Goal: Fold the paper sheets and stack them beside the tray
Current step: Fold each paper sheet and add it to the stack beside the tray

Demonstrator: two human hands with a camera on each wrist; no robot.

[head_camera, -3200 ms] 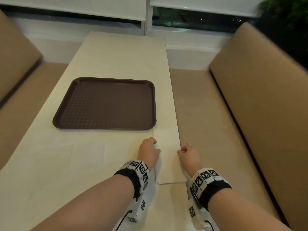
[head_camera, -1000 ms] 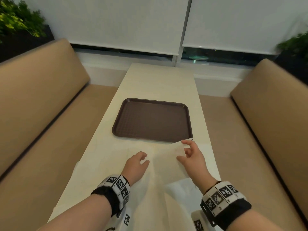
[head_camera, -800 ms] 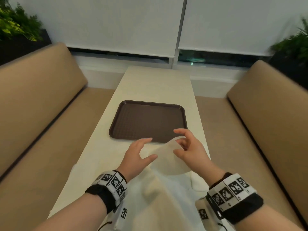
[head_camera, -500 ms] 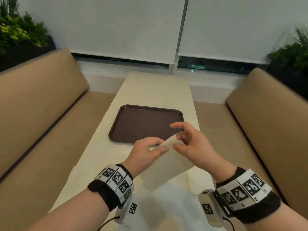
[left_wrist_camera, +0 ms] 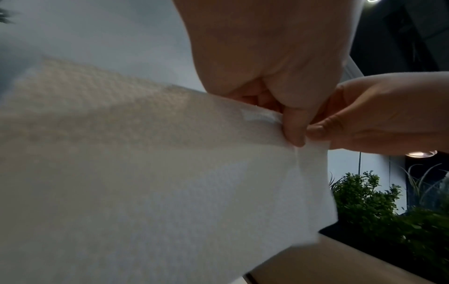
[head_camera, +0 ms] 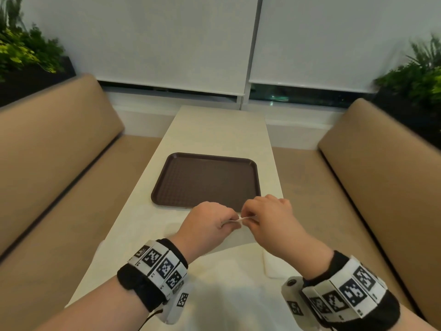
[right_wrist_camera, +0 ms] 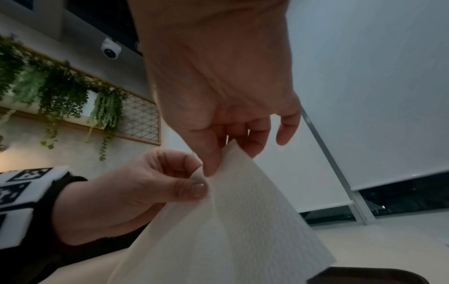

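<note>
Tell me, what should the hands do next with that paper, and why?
Probably slide the two hands apart along the top edge. The left hand and right hand both pinch the paper at nearly the same spot, so it hangs loose above the table, not spread flat for folding.

Tray is set on the table, mid-length. Nearer than the tray, the paper sheet is held above the table between left hand and right hand. Benches are placed left and right of the table; plants behind them.
</note>
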